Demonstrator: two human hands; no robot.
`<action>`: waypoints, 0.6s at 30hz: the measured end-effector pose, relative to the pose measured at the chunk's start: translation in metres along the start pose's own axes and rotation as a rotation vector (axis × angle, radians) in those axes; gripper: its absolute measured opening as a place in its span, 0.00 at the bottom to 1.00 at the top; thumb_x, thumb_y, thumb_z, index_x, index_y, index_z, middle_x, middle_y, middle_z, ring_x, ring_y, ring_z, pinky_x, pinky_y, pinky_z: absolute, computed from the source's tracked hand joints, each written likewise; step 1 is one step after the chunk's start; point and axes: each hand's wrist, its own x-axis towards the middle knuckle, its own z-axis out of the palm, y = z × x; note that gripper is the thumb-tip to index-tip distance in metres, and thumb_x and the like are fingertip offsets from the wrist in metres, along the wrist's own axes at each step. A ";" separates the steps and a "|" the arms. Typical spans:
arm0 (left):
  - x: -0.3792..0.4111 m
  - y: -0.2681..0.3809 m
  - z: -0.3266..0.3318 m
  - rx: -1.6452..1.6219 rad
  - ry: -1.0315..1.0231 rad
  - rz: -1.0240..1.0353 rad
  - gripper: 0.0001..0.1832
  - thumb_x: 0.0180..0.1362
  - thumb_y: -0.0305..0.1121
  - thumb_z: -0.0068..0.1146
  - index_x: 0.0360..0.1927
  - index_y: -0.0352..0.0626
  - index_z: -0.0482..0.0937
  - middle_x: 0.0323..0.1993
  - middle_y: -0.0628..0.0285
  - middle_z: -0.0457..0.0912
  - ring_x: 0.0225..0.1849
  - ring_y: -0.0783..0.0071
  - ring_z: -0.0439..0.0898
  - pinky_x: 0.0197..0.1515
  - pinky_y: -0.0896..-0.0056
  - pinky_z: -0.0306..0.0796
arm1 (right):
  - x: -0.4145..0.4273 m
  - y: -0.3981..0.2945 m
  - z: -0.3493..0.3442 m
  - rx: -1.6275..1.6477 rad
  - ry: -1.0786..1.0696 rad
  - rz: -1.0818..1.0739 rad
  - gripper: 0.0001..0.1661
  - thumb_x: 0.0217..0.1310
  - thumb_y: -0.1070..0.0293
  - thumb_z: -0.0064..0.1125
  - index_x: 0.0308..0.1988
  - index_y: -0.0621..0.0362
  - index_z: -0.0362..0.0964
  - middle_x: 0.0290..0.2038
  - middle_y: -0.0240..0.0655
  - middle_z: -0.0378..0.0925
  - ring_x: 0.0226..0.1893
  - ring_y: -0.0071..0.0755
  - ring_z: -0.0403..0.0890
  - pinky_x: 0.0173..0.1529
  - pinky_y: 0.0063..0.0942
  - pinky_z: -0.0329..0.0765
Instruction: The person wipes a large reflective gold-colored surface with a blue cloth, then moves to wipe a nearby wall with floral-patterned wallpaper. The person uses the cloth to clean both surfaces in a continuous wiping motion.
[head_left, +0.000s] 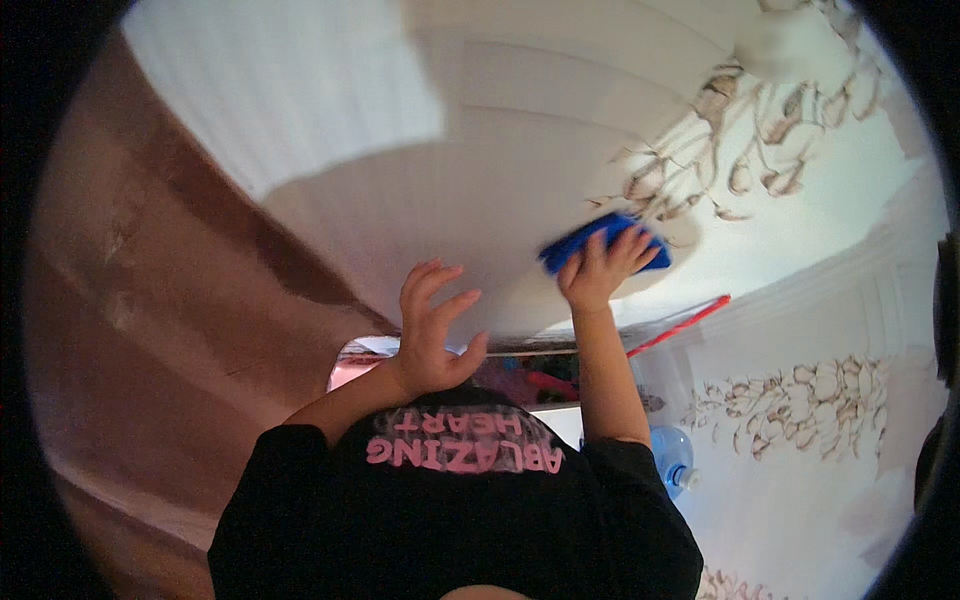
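Note:
A blue cloth or pad (574, 244), slightly blurred, lies under the spread fingers of my right hand (604, 266), against a large pale sheet (487, 195) with a printed brown floral pattern. What exactly the blue thing is, I cannot tell. To the left of it, my left hand (439, 330) is raised with its fingers apart and holds nothing. Whether its fingertips touch the pale surface is unclear. Shadows of my arms and body fall across the sheet.
A red stick or tube (679, 326) slants beside my right forearm. A blue transparent bottle with a white cap (673, 461) is at the lower right, near more floral-patterned material (810, 405). Brown material (172, 300) runs along the left side.

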 end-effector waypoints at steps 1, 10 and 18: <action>0.003 0.000 0.006 -0.023 -0.001 0.019 0.30 0.45 0.34 0.66 0.55 0.43 0.72 0.60 0.45 0.65 0.63 0.39 0.61 0.65 0.39 0.55 | 0.032 0.000 -0.007 0.034 0.054 0.123 0.35 0.57 0.54 0.52 0.65 0.41 0.64 0.73 0.51 0.45 0.73 0.67 0.40 0.68 0.69 0.31; 0.015 -0.001 0.026 -0.015 0.010 0.215 0.22 0.47 0.36 0.66 0.48 0.48 0.75 0.58 0.50 0.68 0.62 0.45 0.63 0.65 0.39 0.54 | -0.023 -0.094 0.017 0.053 -0.124 -0.153 0.34 0.49 0.45 0.61 0.60 0.19 0.69 0.74 0.28 0.49 0.76 0.45 0.39 0.70 0.65 0.30; 0.041 0.015 0.053 -0.090 -0.085 0.293 0.19 0.45 0.35 0.67 0.44 0.53 0.78 0.56 0.53 0.70 0.61 0.47 0.64 0.66 0.40 0.54 | -0.057 0.055 -0.013 0.056 0.023 0.211 0.33 0.57 0.51 0.51 0.63 0.44 0.68 0.72 0.53 0.48 0.74 0.62 0.41 0.69 0.67 0.34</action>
